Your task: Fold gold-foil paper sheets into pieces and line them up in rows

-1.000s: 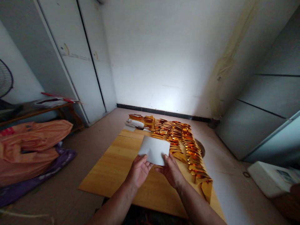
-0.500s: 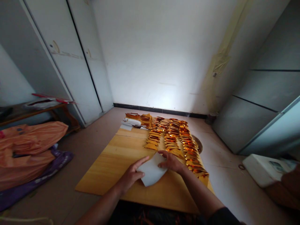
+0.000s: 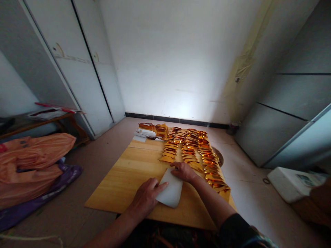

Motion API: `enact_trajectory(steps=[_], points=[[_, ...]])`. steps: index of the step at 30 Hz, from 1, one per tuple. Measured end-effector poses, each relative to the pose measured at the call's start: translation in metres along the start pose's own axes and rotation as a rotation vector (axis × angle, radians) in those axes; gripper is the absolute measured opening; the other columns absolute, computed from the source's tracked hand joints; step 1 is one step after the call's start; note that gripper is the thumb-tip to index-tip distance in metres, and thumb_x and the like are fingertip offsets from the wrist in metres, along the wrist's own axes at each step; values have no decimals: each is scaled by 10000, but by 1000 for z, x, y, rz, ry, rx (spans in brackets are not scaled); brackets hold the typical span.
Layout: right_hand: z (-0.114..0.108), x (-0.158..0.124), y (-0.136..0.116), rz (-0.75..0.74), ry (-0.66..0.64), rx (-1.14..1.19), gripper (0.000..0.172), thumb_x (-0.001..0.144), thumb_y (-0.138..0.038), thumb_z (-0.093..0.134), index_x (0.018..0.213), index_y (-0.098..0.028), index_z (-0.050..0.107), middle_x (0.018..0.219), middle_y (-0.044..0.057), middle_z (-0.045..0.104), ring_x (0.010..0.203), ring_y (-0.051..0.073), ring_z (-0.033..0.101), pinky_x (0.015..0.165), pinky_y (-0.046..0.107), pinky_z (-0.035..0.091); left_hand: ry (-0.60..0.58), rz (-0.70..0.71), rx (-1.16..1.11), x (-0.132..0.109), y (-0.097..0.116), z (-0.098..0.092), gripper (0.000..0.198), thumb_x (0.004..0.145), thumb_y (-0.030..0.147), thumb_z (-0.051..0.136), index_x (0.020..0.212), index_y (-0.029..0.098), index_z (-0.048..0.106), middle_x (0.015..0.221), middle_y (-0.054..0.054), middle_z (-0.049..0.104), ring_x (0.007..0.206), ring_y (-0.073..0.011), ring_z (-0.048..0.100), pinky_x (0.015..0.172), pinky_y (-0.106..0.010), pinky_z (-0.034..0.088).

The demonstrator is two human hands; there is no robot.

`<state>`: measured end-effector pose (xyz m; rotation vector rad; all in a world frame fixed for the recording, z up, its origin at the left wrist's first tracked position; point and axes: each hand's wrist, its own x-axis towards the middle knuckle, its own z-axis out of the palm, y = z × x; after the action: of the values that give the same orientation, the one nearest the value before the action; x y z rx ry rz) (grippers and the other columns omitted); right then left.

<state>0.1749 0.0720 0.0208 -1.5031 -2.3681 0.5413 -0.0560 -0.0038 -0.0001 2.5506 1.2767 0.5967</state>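
Observation:
A whitish sheet of paper (image 3: 170, 191), curved along its right side, is held between my hands over the wooden board (image 3: 121, 179). My left hand (image 3: 148, 193) grips its left edge, thumb on top and the other fingers out of sight underneath. At the upper edge, my right hand (image 3: 182, 171) pinches the sheet with curled fingers. Just beyond my right hand, folded gold foil paper pieces (image 3: 188, 150) stand in several overlapping rows that run toward the far edge. A longer row of the same gold pieces (image 3: 212, 168) lies along the board's right side.
White papers (image 3: 146, 132) and brown-gold bundles (image 3: 161, 130) sit at the board's far left corner. A round basin (image 3: 218, 156) shows past its right edge. Orange cloth (image 3: 38, 151) lies at left, a white box (image 3: 292, 184) at right. Cabinets and a wall stand behind.
The sheet has turned more upright and its left side has folded inward. My left hand has moved its thumb onto the sheet; my right hand has shifted slightly up along the edge.

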Motion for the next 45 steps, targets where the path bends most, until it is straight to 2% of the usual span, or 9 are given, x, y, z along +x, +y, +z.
enact_trajectory(steps=[4, 10, 15, 18, 20, 26, 32, 36, 45], points=[[0, -2, -15, -100, 55, -287, 180, 833, -216, 571, 992, -196, 653, 950, 74, 676, 882, 200, 606, 739, 283, 445, 94, 233, 109, -1, 1, 10, 510, 787, 81, 523, 1226, 332, 586, 1348, -78, 520, 1246, -272, 442, 1008, -461, 384], [4, -42, -35, -228, 274, -333, 127, 890, -272, 524, 901, -197, 626, 911, 76, 638, 877, 206, 540, 793, 332, 392, -45, 305, 61, 2, 10, 15, 402, 784, 76, 508, 1140, 232, 611, 1227, -89, 602, 1188, -237, 500, 1015, -411, 376], [17, -83, -18, -358, 116, -109, 624, 738, -554, 653, 1235, -189, 555, 1188, 120, 601, 1053, 263, 524, 949, 427, 366, -94, 202, -48, 11, 14, 10, 312, 762, 87, 520, 999, 229, 667, 1061, -55, 668, 1030, -214, 586, 916, -350, 435], [23, -95, -5, -302, 73, 23, 706, 714, -544, 667, 1282, -152, 521, 1245, 153, 576, 1123, 290, 515, 992, 455, 366, -101, 109, -135, 20, 13, 8, 285, 760, 108, 516, 949, 223, 695, 996, -50, 703, 965, -209, 621, 888, -329, 450], [25, -95, -1, -200, 109, 141, 584, 776, -484, 615, 1250, -151, 542, 1191, 146, 611, 1094, 274, 548, 962, 429, 410, -95, -14, -200, 27, 11, 8, 261, 767, 148, 524, 941, 220, 706, 955, -46, 721, 919, -206, 644, 847, -308, 468], [37, -67, -6, 159, 301, 457, 364, 876, -375, 469, 1189, -202, 535, 863, 37, 702, 727, 167, 648, 664, 266, 493, -48, -296, -305, 52, 5, 9, 398, 713, 214, 599, 1107, 241, 649, 1021, -16, 722, 923, -194, 661, 816, -261, 479], [39, -45, -23, 345, 352, 175, 294, 869, -234, 437, 1129, -198, 570, 781, 12, 713, 685, 145, 658, 622, 210, 437, -38, -494, -259, 65, 9, 12, 603, 707, 271, 658, 1287, 274, 492, 857, 22, 695, 796, -166, 651, 724, -237, 467], [37, -41, -27, 334, 292, -74, 272, 894, -217, 440, 1128, -204, 578, 931, 52, 717, 760, 148, 673, 631, 202, 422, 59, -449, -233, 62, 11, 20, 698, 718, 221, 668, 1357, 276, 392, 1129, -26, 652, 1025, -190, 616, 866, -273, 465], [44, -32, -25, 325, 224, -368, 214, 945, -223, 392, 1079, -201, 558, 896, 52, 675, 667, 145, 657, 523, 221, 367, 71, -372, -47, 63, 12, 30, 444, 786, 243, 626, 1216, 237, 514, 1211, -43, 570, 1062, -182, 593, 875, -265, 480]])
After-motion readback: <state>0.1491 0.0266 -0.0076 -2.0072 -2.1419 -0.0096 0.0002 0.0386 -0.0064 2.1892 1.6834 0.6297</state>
